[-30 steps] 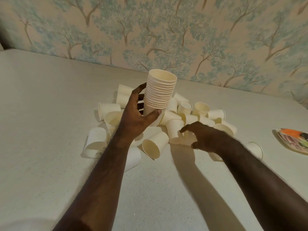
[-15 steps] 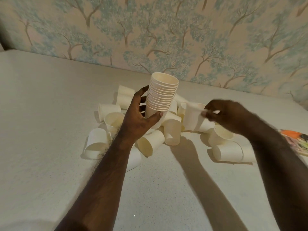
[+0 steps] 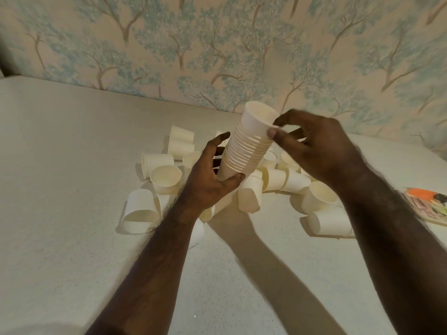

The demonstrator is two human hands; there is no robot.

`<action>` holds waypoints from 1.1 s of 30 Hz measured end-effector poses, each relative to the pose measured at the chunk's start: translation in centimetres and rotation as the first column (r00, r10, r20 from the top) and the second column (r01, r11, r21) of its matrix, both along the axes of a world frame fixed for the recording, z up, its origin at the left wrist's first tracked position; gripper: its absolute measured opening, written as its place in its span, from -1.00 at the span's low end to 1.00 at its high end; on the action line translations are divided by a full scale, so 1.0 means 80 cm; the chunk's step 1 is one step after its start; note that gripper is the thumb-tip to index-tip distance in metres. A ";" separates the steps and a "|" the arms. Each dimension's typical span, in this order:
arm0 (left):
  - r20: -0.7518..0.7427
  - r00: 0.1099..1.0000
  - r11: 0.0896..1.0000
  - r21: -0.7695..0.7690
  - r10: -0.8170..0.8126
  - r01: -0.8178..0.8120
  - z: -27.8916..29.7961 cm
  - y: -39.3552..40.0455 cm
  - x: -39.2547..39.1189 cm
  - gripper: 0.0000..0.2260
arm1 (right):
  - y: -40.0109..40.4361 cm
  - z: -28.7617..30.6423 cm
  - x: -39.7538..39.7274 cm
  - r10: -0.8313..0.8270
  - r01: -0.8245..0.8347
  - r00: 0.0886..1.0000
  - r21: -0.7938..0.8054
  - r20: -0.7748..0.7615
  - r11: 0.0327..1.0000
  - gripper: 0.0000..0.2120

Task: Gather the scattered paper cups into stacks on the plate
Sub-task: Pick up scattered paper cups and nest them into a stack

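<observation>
Carried over, right hand (image 3: 314,146) pinches top cup (image 3: 258,120) onto left hand (image 3: 208,182)'s gripped unmarked stack (image 3: 242,153).

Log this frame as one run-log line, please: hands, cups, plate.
left hand: holds cup stack by base | right hand: seating top cup onto stack | loose cups: scattered on table | plate: right edge, no cups

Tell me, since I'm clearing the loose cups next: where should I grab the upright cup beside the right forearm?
Probably by its rim, from above. The upright cup stands mouth-up, tilted slightly, with its opening exposed. A lying cup crowds its near side and the right hand is above, so a thumb-and-finger pinch on the lip looks easiest.
</observation>
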State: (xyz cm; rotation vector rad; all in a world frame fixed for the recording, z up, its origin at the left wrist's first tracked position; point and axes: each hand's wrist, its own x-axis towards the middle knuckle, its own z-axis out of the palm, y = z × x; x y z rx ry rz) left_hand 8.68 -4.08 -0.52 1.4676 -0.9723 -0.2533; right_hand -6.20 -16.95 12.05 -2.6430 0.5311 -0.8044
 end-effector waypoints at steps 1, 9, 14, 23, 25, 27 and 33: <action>0.002 1.000 1.000 0.004 -0.002 0.002 0.000 0.000 0.000 -0.25 | 0.002 -0.003 0.003 0.012 -0.012 0.998 -0.008 -0.059 1.000 -0.69; -0.095 0.988 0.987 -0.101 0.119 -0.128 0.002 0.012 0.015 -0.28 | -0.016 -0.050 0.017 -0.038 0.044 0.996 0.072 -0.078 0.996 -0.59; -0.128 0.977 0.972 -0.138 0.172 -0.189 0.002 0.015 0.018 -0.29 | -0.017 -0.125 0.023 -0.070 0.067 0.882 -0.023 -0.465 0.998 -0.49; -0.083 0.982 0.981 -0.088 0.168 -0.175 -0.004 0.009 0.019 -0.26 | -0.020 -0.149 0.030 -0.076 0.128 0.858 0.070 -0.508 0.989 -0.39; -0.086 0.983 0.981 -0.094 0.164 -0.172 -0.004 0.009 0.019 -0.26 | -0.022 -0.140 0.028 -0.036 0.125 0.869 0.147 -0.493 0.981 -0.59; -0.090 0.982 0.980 -0.096 0.165 -0.174 -0.004 0.010 0.019 -0.26 | -0.026 -0.126 0.023 0.025 0.085 0.869 0.198 -0.494 0.977 -0.76; -0.105 0.979 0.977 -0.108 0.174 -0.185 -0.002 0.013 0.019 -0.28 | -0.041 -0.027 0.000 -0.064 0.052 0.996 0.187 0.063 0.981 -0.87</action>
